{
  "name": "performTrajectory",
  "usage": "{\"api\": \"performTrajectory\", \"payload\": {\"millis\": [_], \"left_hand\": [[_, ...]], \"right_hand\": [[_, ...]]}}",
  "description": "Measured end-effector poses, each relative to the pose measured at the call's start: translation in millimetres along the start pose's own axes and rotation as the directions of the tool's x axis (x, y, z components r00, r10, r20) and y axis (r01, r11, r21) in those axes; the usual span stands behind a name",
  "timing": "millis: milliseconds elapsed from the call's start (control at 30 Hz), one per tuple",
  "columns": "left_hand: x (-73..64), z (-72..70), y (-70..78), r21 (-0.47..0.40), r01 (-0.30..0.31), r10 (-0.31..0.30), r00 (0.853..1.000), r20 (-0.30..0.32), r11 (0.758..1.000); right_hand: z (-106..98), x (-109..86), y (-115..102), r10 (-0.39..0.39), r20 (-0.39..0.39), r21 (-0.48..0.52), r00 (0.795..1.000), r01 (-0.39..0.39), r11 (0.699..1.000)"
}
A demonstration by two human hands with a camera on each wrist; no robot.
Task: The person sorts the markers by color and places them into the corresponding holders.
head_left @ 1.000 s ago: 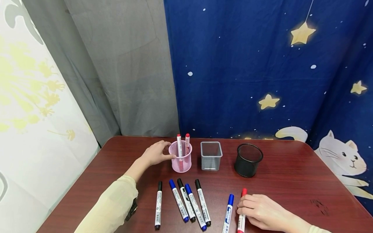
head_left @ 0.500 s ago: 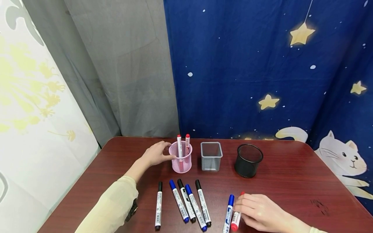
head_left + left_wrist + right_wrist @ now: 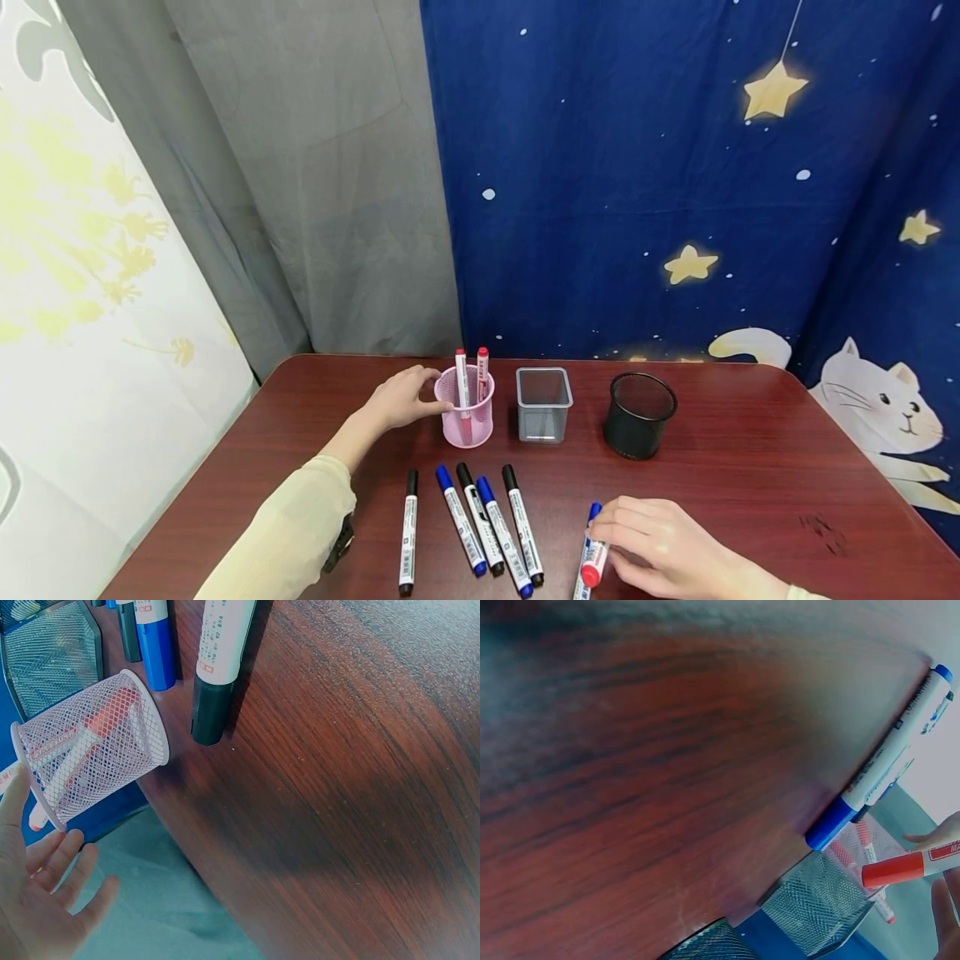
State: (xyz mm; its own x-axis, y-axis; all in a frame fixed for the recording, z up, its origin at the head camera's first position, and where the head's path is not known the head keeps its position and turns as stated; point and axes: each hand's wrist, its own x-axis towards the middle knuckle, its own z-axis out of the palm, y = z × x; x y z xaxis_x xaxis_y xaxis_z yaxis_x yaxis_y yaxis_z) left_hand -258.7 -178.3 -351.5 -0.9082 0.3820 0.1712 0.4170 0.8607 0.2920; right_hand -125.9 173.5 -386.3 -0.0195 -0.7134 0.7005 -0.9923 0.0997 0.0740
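Pinching a white-barrelled marker with red ends (image 3: 597,560) between thumb and curled fingers, the right hand (image 3: 654,537) holds it tilted, one red end facing the person. From the head view, the red marker overlaps a white marker with a blue cap (image 3: 595,510); the right wrist view shows it clear of the glossy reddish-brown wooden worktop (image 3: 750,450). The left hand (image 3: 403,398) is partly closed, its thumb and forefinger spanning the rim of a round pink mesh cup (image 3: 482,423), while its other fingers spread loosely. Two red-and-white markers (image 3: 482,375) lean upright inside that cup. Just beside it stands a square grey mesh cup (image 3: 543,423), then a round black mesh cup (image 3: 636,437) farther to the right. Nearer the person lie three black-capped white markers (image 3: 408,533) and two blue-capped white markers (image 3: 462,521), four of them grouped close together. A cream sleeve (image 3: 288,525) covers the left forearm.
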Motion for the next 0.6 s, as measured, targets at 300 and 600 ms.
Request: {"api": "performTrajectory", "payload": {"millis": [300, 600], "left_hand": [[-0.3, 0.7, -0.1, -0.004, 0.004, -0.004, 1.000, -0.002, 1.000], [-0.4, 0.3, 0.2, -0.007, 0.011, -0.011, 1.000, 0.000, 1.000]], "right_hand": [[2.4, 12.3, 3.5, -0.003, -0.053, 0.001, 0.999, 0.003, 1.000], [8.2, 23.8, 4.7, 0.073, -0.139, 0.070, 0.988, -0.064, 0.995]]}}
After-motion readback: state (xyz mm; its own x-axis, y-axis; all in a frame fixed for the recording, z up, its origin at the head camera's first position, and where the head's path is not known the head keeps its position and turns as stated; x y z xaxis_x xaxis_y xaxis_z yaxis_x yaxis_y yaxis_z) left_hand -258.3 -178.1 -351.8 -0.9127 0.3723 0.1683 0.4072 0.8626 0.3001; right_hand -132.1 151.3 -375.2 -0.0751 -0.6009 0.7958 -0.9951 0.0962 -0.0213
